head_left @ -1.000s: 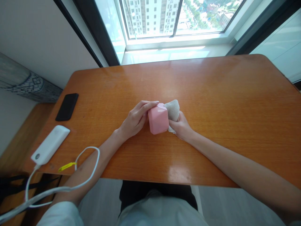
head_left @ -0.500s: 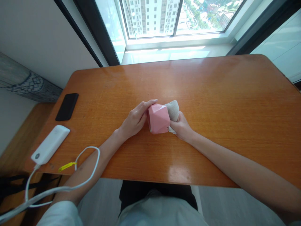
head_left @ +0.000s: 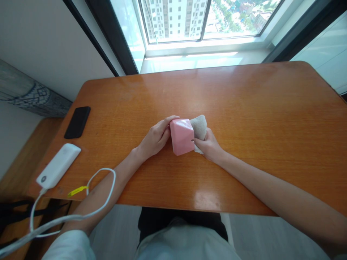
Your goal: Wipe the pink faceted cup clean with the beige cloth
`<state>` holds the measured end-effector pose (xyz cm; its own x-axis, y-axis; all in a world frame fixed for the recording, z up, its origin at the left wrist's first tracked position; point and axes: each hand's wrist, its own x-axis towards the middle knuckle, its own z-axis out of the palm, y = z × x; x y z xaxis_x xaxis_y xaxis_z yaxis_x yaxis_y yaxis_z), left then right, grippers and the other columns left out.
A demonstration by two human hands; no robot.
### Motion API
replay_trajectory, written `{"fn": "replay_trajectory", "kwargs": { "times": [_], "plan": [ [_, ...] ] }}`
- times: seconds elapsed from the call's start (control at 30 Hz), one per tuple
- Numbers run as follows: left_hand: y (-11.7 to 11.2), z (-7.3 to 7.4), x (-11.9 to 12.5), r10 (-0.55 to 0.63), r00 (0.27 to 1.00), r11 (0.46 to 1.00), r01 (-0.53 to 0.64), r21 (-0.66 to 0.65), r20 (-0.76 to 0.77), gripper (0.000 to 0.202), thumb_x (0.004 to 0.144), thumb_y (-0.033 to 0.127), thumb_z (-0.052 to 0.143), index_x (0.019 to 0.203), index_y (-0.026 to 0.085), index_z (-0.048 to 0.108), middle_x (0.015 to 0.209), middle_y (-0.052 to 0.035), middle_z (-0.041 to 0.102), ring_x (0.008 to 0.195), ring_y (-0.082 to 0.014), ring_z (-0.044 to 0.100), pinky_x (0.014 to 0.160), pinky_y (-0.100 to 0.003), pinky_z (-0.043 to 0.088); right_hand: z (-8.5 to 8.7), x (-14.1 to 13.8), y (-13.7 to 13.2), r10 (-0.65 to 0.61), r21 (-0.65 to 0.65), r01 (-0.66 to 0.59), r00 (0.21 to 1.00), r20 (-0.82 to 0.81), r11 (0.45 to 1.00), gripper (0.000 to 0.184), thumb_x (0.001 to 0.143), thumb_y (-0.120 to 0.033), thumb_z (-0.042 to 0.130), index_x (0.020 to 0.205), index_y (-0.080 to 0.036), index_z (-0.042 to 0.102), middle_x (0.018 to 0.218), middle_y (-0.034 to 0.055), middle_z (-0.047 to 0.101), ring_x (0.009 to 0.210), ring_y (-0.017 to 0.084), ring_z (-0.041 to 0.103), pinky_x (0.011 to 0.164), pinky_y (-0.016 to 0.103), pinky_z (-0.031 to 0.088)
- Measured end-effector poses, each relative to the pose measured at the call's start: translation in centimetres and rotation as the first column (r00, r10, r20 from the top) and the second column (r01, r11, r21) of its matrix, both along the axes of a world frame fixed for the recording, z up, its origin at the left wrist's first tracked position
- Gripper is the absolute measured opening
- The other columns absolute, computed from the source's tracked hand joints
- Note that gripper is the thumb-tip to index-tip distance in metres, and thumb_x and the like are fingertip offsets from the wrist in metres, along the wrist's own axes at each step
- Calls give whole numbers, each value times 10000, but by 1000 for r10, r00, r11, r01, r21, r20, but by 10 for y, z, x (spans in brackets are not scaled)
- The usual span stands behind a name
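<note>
Window-side room, high floor: tower block (head_left: 175,18) and treetops beyond the window (head_left: 230,21). Wooden surface (head_left: 244,97) runs across the view, orange and glossy, with the person's forearms resting on it. Far left: black phone (head_left: 77,122), face down or dark (cannot tell which), and white power bank (head_left: 58,166) just nearer, its white cable (head_left: 103,180) looping over the left forearm, yellow tag (head_left: 77,191) on the line. Centre: pink block (head_left: 182,137), faceted, standing on the surface between the hands (pot or box, hard to say from here). Left grip (head_left: 155,138) is closed against the block's left side, fingers wrapped toward its far edge, holding it. Right grip (head_left: 208,147) is clenched around a beige cloth (head_left: 199,127), bunched and pressed to the block's right side, one fold showing below the fingers. Working note: the left grip does best as a steady brace, with the block kept down on the surface, while the cloth stays bunched and pressed flat to a facet so it reaches the creases between faces. Against the frame half a second back, the block has turned to show a different broad facet, and the left fingers sit further back at its edge rather than reaching over the top. The cloth is about where it was.
</note>
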<state>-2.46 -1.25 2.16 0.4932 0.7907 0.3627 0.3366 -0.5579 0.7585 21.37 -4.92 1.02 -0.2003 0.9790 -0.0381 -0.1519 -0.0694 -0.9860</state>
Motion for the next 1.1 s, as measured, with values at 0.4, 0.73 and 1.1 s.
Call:
{"fn": "replay_trajectory", "kwargs": {
  "times": [0.4, 0.73, 1.1],
  "plan": [
    [2, -3, -2, 53, 997, 998, -51, 34, -58, 343, 1142, 231, 476, 1410, 201, 686, 1222, -106, 757, 1139, -232, 723, 1096, -397, 574, 0, 0, 0, -9, 32, 8, 999, 42, 999, 222, 748, -328, 855, 916, -183, 845, 849, 32, 787, 764, 192, 673, 739, 323, 580],
    [2, -5, 2, 31, 996, 996, -23, 87, -89, 330, 1088, 192, 561, 1405, 187, 652, 1298, -142, 722, 1263, -269, 680, 1153, -448, 574, -5, 2, 0, -6, 39, 3, 998, 70, 999, 198, 771, -349, 847, 892, -194, 823, 816, 23, 759, 731, 190, 646, 688, 321, 558],
    [1, -11, -1, 29, 990, 970, 5, 242, -135, 538, 1101, 233, 564, 1631, 206, 474, 1552, -191, 629, 1458, -334, 599, 1252, -575, 524, 8, -1, -2, -9, 26, 7, 997, 74, 1000, 164, 729, -299, 801, 848, -187, 818, 778, 20, 752, 711, 184, 639, 673, 315, 546]
  ]
}}
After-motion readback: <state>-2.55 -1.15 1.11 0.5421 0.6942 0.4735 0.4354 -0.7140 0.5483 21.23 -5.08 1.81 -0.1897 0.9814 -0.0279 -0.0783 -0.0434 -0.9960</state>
